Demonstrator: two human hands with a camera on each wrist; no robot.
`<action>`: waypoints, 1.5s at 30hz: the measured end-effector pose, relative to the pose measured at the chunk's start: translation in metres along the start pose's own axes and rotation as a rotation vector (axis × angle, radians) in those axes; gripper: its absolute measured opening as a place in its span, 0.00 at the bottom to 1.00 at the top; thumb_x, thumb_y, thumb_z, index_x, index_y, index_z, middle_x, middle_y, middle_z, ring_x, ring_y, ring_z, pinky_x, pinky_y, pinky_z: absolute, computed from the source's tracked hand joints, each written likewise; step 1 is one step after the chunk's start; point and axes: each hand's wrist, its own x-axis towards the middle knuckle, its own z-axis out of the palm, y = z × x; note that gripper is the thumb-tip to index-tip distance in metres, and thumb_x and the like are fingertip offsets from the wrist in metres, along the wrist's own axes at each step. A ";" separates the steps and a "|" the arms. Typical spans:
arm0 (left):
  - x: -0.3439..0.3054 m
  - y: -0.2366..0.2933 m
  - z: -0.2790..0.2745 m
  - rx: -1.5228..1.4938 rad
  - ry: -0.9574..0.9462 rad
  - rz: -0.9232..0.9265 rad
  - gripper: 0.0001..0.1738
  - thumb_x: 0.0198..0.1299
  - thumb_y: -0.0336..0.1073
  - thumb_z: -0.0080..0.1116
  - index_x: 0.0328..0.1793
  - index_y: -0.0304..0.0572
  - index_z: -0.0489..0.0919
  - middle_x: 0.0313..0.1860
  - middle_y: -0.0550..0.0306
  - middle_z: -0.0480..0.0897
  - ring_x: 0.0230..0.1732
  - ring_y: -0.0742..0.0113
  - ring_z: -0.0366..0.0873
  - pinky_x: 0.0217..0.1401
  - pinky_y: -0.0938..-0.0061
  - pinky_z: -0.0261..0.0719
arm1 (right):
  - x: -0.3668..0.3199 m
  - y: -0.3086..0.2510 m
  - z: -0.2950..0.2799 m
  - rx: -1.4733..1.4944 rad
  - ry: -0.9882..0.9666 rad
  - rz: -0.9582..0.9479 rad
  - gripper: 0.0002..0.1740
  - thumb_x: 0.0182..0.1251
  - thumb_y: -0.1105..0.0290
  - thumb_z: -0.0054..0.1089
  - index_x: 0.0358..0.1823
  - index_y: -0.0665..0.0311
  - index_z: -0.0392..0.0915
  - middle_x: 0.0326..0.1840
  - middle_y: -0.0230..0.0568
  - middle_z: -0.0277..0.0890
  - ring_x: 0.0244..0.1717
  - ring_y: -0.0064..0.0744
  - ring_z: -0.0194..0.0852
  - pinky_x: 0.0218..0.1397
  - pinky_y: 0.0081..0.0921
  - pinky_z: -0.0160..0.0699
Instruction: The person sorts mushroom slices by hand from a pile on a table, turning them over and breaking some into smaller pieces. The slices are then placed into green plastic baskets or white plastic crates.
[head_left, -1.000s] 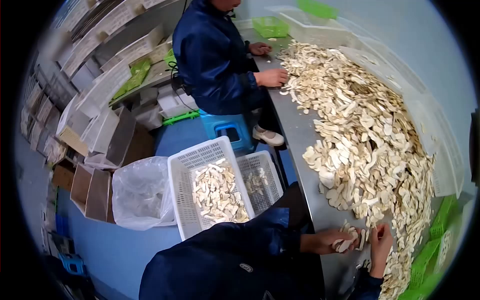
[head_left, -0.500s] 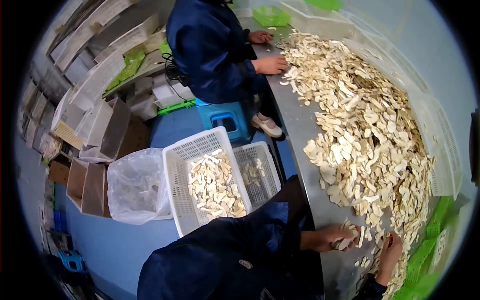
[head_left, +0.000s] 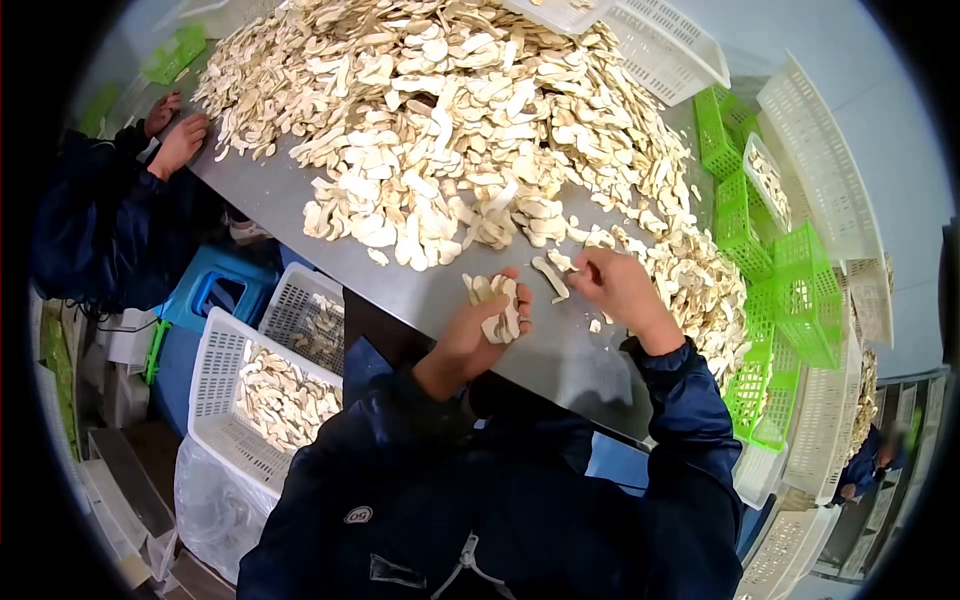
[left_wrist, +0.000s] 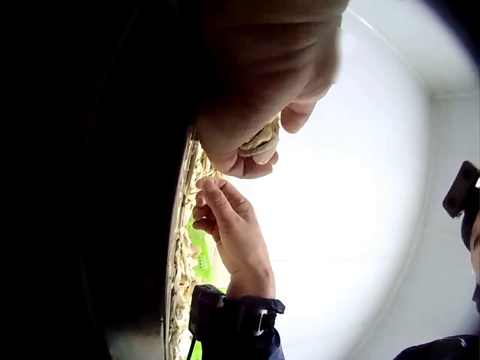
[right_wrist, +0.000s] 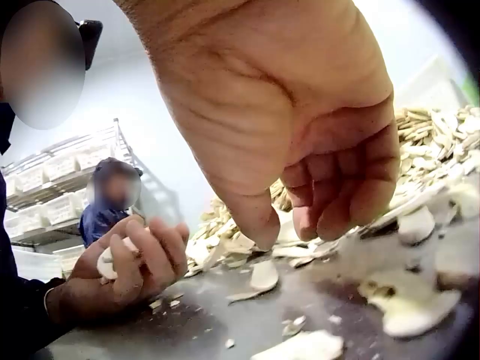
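Observation:
My left hand [head_left: 480, 325] grips several pale dried mushroom slices [head_left: 502, 322], stacked in the palm under curled fingers. The left wrist view shows only a bit of these slices [left_wrist: 262, 142] between the fingers. Over the metal table [head_left: 420, 300], my right hand [head_left: 625, 290] reaches down with fingers bent and the thumb apart from them, nothing visible between. Just beyond its fingertips lie loose slices [head_left: 549, 277]. In the right wrist view, a single slice [right_wrist: 262, 277] sits below the thumb. A large heap of slices [head_left: 430, 110] covers the far side of the table.
Green baskets [head_left: 745, 225] line the right side beyond the heap. White crates with slices, one of them a near crate [head_left: 215, 390], stand on the floor at left, by a blue stool [head_left: 225, 290]. Another person's hands [head_left: 180, 140] rest at the heap's left end.
The head view has swung to the right, so the table and heap now spread across the middle. The left hand keeps its slices. The right hand has moved from the heap's edge to loose slices near the left hand.

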 end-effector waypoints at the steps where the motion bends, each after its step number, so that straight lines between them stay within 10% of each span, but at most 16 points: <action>1: 0.000 0.000 0.000 -0.014 -0.011 -0.004 0.22 0.68 0.30 0.47 0.68 0.48 0.65 0.53 0.53 0.76 0.49 0.63 0.75 0.54 0.65 0.74 | -0.001 -0.003 0.004 0.011 -0.024 0.004 0.11 0.59 0.63 0.64 0.33 0.61 0.75 0.25 0.42 0.76 0.29 0.48 0.77 0.33 0.38 0.74; 14: -0.001 0.000 0.002 -0.026 -0.023 0.002 0.21 0.69 0.30 0.45 0.68 0.47 0.65 0.53 0.52 0.76 0.49 0.63 0.76 0.54 0.64 0.75 | -0.010 0.002 0.018 0.029 0.037 -0.064 0.10 0.61 0.66 0.64 0.29 0.63 0.73 0.19 0.38 0.69 0.20 0.35 0.69 0.26 0.31 0.67; 17: -0.002 0.000 0.004 -0.015 -0.016 0.009 0.21 0.69 0.29 0.46 0.68 0.47 0.65 0.53 0.53 0.75 0.49 0.63 0.75 0.54 0.65 0.76 | -0.011 0.002 0.015 0.093 -0.010 0.011 0.10 0.57 0.66 0.64 0.29 0.63 0.74 0.23 0.43 0.72 0.24 0.44 0.72 0.30 0.36 0.70; 20: 0.000 0.000 -0.002 0.000 -0.032 0.019 0.22 0.69 0.31 0.47 0.69 0.47 0.65 0.54 0.51 0.76 0.49 0.62 0.76 0.54 0.63 0.75 | -0.012 0.006 0.014 0.057 0.035 -0.069 0.08 0.65 0.69 0.61 0.30 0.64 0.73 0.20 0.33 0.70 0.20 0.24 0.68 0.26 0.23 0.66; 30: 0.000 -0.002 -0.004 0.016 0.012 0.019 0.23 0.67 0.30 0.48 0.68 0.48 0.65 0.53 0.52 0.76 0.48 0.62 0.75 0.53 0.65 0.74 | -0.032 0.002 -0.009 1.690 -0.289 0.251 0.09 0.77 0.65 0.45 0.40 0.61 0.70 0.27 0.27 0.66 0.26 0.18 0.61 0.27 0.16 0.62; 45: 0.000 -0.002 -0.011 0.010 0.045 0.012 0.23 0.66 0.32 0.51 0.68 0.50 0.67 0.52 0.54 0.75 0.47 0.63 0.73 0.50 0.67 0.74 | -0.072 0.017 -0.024 1.668 -0.098 0.212 0.09 0.76 0.65 0.49 0.44 0.63 0.74 0.26 0.24 0.68 0.25 0.16 0.66 0.27 0.14 0.68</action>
